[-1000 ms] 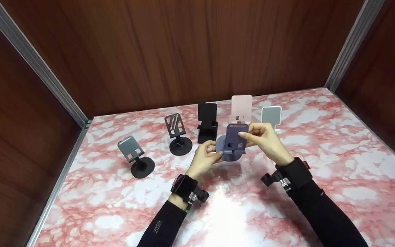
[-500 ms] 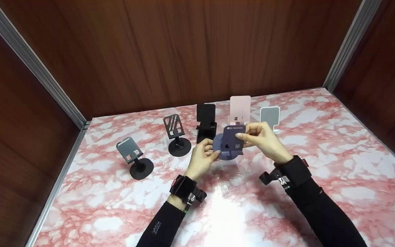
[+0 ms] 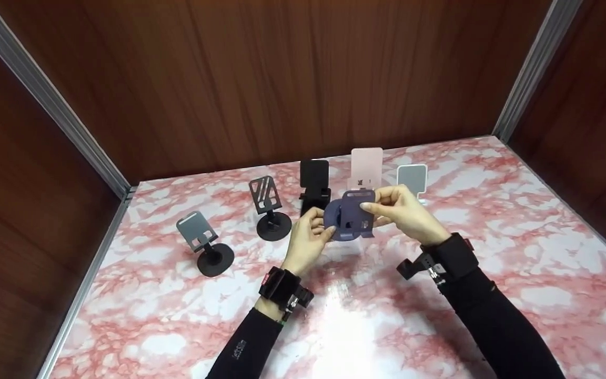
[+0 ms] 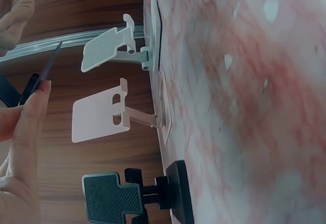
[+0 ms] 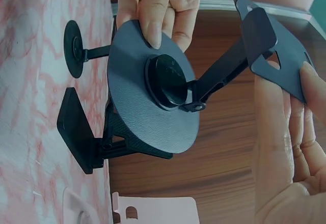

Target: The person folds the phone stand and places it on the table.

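- We see purple stand [image 3: 354, 211] held up above bench [image 3: 177, 321].
- Left hand [image 3: 305, 239]: fingers pinch round base [image 5: 132, 102], likely steadying it.
- Right hand [image 3: 404, 215]: fingers pinch plate [image 5: 293, 66] edge, likely leaving hinge [image 5: 197, 106] free.

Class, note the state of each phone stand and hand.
Purple phone stand: unfolded, held aloft
Left hand: pinching its round base
Right hand: pinching its plate
Grey-plated phone stand: unfolded, standing
Slotted black phone stand: unfolded, standing
Solid black phone stand: unfolded, standing
Pink phone stand: unfolded, standing
White-framed phone stand: unfolded, standing
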Demonstrator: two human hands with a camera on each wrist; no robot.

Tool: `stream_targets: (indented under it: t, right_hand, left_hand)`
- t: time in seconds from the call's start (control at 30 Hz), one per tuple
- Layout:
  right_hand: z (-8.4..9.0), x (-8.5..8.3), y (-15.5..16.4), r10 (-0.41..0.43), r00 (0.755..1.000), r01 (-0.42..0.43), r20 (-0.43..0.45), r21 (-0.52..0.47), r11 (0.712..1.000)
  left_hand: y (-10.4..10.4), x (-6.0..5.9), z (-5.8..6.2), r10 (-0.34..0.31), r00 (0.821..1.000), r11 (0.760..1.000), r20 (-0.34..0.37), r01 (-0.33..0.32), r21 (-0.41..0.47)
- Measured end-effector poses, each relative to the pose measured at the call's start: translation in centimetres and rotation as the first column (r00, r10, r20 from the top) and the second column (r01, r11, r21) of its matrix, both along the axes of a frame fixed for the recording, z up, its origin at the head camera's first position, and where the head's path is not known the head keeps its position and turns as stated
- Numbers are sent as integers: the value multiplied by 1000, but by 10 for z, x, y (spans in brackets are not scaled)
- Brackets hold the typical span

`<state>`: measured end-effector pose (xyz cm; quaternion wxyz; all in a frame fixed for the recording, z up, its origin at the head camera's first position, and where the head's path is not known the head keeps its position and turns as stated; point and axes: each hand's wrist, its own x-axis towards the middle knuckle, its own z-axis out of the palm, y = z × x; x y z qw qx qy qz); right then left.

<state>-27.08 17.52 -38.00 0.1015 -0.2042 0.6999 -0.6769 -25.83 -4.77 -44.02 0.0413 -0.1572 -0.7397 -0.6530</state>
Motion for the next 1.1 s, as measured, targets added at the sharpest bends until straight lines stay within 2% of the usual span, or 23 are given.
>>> stream_targets:
  t: [0.13, 0.23, 0.5, 0.73, 1.1]
  right_hand:
    - [-2, -3, 1, 50, 998, -49, 49, -17, 999]
    - [-4, -5, 2, 86, 992, -85, 91, -23, 996]
    - [-7, -3, 0, 164, 968, -162, 188, -27, 986]
    - [-9, -4, -5, 199, 956, -195, 216, -40, 980]
    - [-14, -5, -6, 227, 937, -225, 267, -38, 974]
  left_hand:
    - [-2, 0, 2, 24, 996, 998, -89, -29, -57]
    - [-3, 0, 4, 39, 986, 995, -165, -54, -89]
    - [-4, 1, 6, 79, 929, 976, -361, -146, -163]
    - [-5, 2, 6, 102, 893, 964, -439, -197, -176]
    - [-6, 4, 7, 103, 838, 947, -537, -247, -204]
